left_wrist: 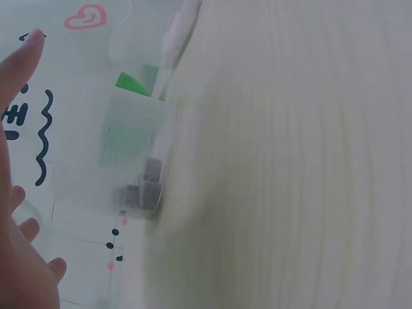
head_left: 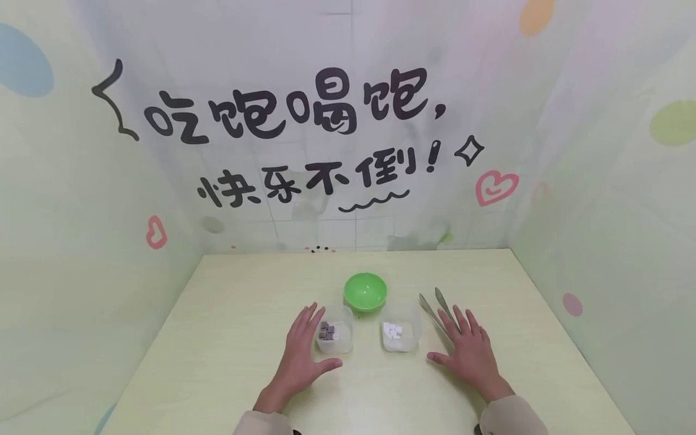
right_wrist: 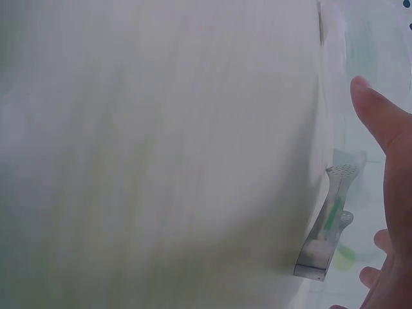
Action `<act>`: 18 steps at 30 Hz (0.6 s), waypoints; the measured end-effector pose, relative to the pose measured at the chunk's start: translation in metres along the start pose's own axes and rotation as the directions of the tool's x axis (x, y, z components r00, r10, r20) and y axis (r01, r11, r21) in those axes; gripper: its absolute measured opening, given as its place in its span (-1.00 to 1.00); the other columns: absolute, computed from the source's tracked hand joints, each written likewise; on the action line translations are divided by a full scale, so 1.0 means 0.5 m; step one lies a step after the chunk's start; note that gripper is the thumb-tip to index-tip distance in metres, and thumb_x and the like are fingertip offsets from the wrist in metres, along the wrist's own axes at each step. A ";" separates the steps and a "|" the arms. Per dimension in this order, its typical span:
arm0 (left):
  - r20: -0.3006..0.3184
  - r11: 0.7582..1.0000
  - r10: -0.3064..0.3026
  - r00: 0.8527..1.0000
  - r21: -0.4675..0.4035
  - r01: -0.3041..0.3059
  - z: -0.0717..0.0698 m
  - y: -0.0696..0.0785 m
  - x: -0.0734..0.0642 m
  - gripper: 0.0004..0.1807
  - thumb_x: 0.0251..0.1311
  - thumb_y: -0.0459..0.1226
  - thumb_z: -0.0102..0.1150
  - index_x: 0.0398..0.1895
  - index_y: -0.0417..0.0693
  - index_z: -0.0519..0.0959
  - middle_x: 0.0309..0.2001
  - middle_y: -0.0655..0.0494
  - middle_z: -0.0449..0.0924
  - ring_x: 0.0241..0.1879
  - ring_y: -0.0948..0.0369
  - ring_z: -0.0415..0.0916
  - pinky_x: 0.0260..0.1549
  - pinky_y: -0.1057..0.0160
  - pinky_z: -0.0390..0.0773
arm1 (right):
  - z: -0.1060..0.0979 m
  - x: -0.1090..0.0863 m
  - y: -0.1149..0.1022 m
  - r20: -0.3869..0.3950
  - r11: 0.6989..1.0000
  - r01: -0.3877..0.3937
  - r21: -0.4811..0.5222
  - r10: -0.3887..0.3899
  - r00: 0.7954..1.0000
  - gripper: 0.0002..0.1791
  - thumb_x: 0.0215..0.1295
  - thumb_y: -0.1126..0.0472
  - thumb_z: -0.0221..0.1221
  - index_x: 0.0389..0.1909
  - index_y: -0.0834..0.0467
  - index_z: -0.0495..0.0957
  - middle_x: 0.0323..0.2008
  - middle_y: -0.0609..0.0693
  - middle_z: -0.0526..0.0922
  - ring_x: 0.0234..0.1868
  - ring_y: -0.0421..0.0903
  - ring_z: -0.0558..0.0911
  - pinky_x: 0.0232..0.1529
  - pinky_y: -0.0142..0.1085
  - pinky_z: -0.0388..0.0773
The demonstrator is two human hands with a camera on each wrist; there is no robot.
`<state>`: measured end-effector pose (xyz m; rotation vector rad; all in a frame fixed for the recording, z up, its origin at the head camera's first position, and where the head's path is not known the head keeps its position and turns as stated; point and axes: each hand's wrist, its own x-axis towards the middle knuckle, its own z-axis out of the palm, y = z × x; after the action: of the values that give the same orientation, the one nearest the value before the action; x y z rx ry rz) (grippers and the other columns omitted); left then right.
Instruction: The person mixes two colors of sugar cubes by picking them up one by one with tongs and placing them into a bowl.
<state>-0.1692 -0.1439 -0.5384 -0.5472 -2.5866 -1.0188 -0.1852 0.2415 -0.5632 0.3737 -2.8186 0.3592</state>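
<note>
My left hand [head_left: 302,351] is spread with its thumb out, beside a clear plastic container [head_left: 341,345] that holds several dark purple-brown cubes [head_left: 327,331]. The same cubes [left_wrist: 151,183] show through the container wall in the left wrist view. My right hand [head_left: 469,350], fingers also spread, overlaps the near end of metal tongs [head_left: 431,309] in the head view. The perforated tips of the tongs [right_wrist: 343,170] appear in the right wrist view. A second clear container [head_left: 399,344] with several white cubes [head_left: 392,330] stands between the hands. Neither hand holds anything.
A green bowl [head_left: 365,292] sits behind the two containers, near the middle of the light wooden table [head_left: 244,290]. Pale printed curtains [head_left: 348,223] with black lettering close off the back and both sides.
</note>
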 end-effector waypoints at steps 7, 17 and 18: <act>-0.083 0.996 0.019 0.996 -0.088 -0.026 0.013 0.021 0.006 0.17 -0.27 -0.05 0.60 0.49 0.04 0.15 0.50 0.02 0.04 0.46 -0.08 -0.11 0.27 -0.37 0.07 | 0.000 0.010 -0.001 -0.021 0.999 -0.012 0.030 0.013 1.000 0.14 -0.07 -0.42 0.30 0.48 0.06 0.14 0.41 0.28 0.17 0.39 0.35 0.09 0.12 0.37 0.29; -0.170 0.978 0.037 0.985 -0.196 -0.071 0.031 0.050 0.010 0.11 -0.27 -0.15 0.60 0.45 -0.01 0.21 0.47 0.02 0.11 0.45 -0.05 -0.05 0.27 -0.35 0.09 | 0.000 0.025 -0.007 -0.015 0.996 -0.069 0.052 0.070 0.997 0.14 -0.04 -0.39 0.32 0.47 0.13 0.13 0.36 0.32 0.25 0.31 0.36 0.23 -0.14 0.29 0.49; -0.174 0.977 0.046 0.984 -0.198 -0.080 0.032 0.053 0.012 0.10 -0.26 -0.15 0.59 0.45 -0.01 0.20 0.46 0.01 0.12 0.44 -0.05 -0.04 0.26 -0.35 0.10 | 0.000 0.027 -0.008 -0.016 0.995 -0.077 0.058 0.078 0.997 0.13 -0.04 -0.38 0.32 0.47 0.12 0.13 0.34 0.33 0.26 0.28 0.36 0.26 -0.17 0.28 0.50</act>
<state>-0.1645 -0.1135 -0.5318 -0.5625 -2.3174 -1.2611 -0.1965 0.2348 -0.5582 0.2716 -2.8160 0.4577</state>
